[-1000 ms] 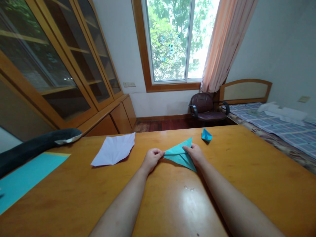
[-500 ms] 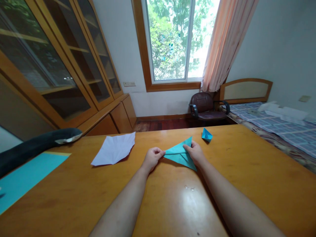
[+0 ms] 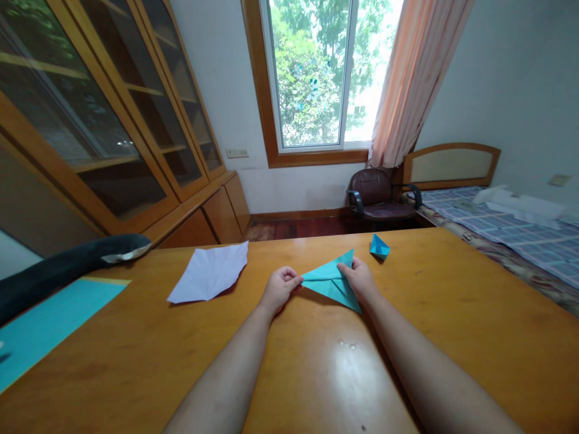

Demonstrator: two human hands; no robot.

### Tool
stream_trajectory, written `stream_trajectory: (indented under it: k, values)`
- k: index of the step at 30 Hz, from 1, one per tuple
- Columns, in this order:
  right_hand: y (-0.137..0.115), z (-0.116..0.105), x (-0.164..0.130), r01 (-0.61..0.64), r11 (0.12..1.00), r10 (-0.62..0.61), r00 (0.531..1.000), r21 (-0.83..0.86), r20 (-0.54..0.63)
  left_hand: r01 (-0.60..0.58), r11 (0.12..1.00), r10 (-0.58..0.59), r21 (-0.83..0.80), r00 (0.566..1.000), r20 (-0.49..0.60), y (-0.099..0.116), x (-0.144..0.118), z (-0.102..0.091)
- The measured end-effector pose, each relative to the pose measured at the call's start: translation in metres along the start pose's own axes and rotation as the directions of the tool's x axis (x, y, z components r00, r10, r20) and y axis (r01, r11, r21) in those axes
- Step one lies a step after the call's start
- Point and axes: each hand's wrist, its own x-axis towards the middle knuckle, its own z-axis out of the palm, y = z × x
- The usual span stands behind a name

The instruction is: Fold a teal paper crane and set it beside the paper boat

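A folded turquoise paper [image 3: 326, 280], roughly triangular with a crease along its middle, is held just above the wooden table [image 3: 190, 361]. Its narrow point is pinched between the thumb and fingers of my left hand [image 3: 281, 288]. At the wide end, my right hand [image 3: 359, 280] grips the paper, thumb on top and fingers hidden beneath. Beyond my right hand sits a small blue folded paper piece [image 3: 379, 247]. To the left of my left hand lies a creased white sheet of paper [image 3: 210, 272].
A turquoise sheet [image 3: 58, 325] with a yellow edge lies at the table's left, beside a dark stuffed object [image 3: 76, 262]. Past the far edge stand a brown armchair [image 3: 377, 196] and a bed [image 3: 520, 223]. A glass-fronted cabinet [image 3: 181, 175] lines the left wall.
The folded paper and my right hand have shifted very slightly to the right. Both hands keep their hold; everything else stays in place.
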Motion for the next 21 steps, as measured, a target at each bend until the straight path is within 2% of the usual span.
stream_trajectory:
  k: [4, 8, 14, 21]
  values:
    - [0.0014, -0.0017, 0.001, 0.021, 0.999, -0.021, 1.0, -0.027, -0.002, 0.018, 0.999, -0.019, -0.049, 1.0, -0.004, 0.0001, 0.0006, -0.0004]
    - [0.0011, -0.002, 0.0013, 0.017, 0.999, -0.018, 1.0, -0.028, -0.024, 0.015, 1.0, -0.015, 0.001, 1.0, 0.004, 0.0013, 0.0, -0.0011]
    - [0.0016, -0.0015, 0.0014, 0.016, 0.999, -0.017, 0.999, -0.037, -0.046, -0.021, 0.998, 0.024, 0.064, 0.998, -0.05, 0.0016, -0.0008, -0.0011]
    - [0.0016, 0.0003, 0.0009, 0.038, 0.996, -0.044, 0.997, -0.085, -0.069, -0.036, 0.997, 0.041, 0.063, 0.996, -0.082, 0.004, -0.0014, 0.0019]
